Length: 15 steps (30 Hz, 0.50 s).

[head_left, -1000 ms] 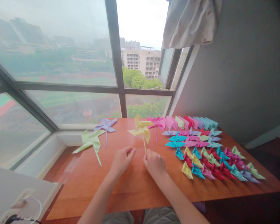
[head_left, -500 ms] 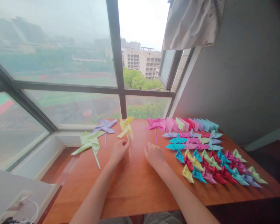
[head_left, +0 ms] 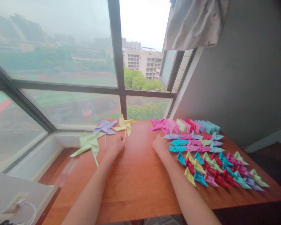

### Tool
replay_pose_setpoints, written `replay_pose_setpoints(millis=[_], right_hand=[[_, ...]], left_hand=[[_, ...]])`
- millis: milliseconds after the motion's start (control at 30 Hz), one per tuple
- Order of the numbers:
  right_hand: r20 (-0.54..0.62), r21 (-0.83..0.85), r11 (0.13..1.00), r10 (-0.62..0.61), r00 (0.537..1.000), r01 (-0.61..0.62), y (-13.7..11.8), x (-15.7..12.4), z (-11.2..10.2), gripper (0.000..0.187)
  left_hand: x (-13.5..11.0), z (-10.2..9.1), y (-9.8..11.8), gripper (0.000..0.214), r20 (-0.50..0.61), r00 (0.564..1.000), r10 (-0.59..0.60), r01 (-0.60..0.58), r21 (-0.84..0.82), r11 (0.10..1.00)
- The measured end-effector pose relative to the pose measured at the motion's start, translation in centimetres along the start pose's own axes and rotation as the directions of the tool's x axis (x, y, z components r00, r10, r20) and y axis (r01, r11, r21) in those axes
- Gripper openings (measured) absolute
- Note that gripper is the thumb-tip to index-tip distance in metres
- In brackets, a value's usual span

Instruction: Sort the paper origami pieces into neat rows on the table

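Bench (head_left: 135, 187): the yellow pinwheel (head_left: 124, 125), upright a second ago, now lies at its window edge.
Folded paper pieces (head_left: 213, 156): rows well right of the yellow pinwheel, unmoved.
Left hand (head_left: 114, 145): has carried it over; fingers curled at its stick, grip unclear.
Right hand (head_left: 160, 145): has released it and sits to its right by the pink pinwheel (head_left: 159, 125); fingers hidden.
Purple pinwheel (head_left: 105, 126): just left of it.

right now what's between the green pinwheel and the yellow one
The purple pinwheel lies between the green pinwheel and the yellow pinwheel, seen in the head view.
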State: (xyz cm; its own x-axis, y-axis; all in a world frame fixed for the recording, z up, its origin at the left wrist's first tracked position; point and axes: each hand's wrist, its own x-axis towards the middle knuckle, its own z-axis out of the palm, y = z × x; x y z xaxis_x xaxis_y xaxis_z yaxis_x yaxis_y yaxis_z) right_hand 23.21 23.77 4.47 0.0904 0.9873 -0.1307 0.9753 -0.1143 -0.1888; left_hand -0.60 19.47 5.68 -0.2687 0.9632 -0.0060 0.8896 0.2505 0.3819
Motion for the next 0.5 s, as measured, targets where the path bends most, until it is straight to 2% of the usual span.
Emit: replay_pose_setpoints(millis=[300, 400, 500], right_hand=[[0.055, 0.078, 0.996, 0.048, 0.997, -0.052, 1.0, 0.8, 0.6, 0.033], [0.088, 0.122, 0.992, 0.019, 0.996, -0.029, 1.3, 1.1, 0.6, 0.035], [0.089, 0.184, 0.983, -0.034, 0.995, 0.017, 1.5, 0.8, 0.7, 0.03]], left_hand=[[-8.3, -0.1, -0.7, 0.029, 0.019, 0.998, 0.057, -0.057, -0.037, 0.998], [-11.2, 0.0, -0.7, 0.028, 0.024, 0.997, 0.07, -0.068, -0.05, 0.996], [-13.7, 0.4, -1.2, 0.027, 0.026, 0.992, 0.122, -0.12, -0.073, 0.99]])
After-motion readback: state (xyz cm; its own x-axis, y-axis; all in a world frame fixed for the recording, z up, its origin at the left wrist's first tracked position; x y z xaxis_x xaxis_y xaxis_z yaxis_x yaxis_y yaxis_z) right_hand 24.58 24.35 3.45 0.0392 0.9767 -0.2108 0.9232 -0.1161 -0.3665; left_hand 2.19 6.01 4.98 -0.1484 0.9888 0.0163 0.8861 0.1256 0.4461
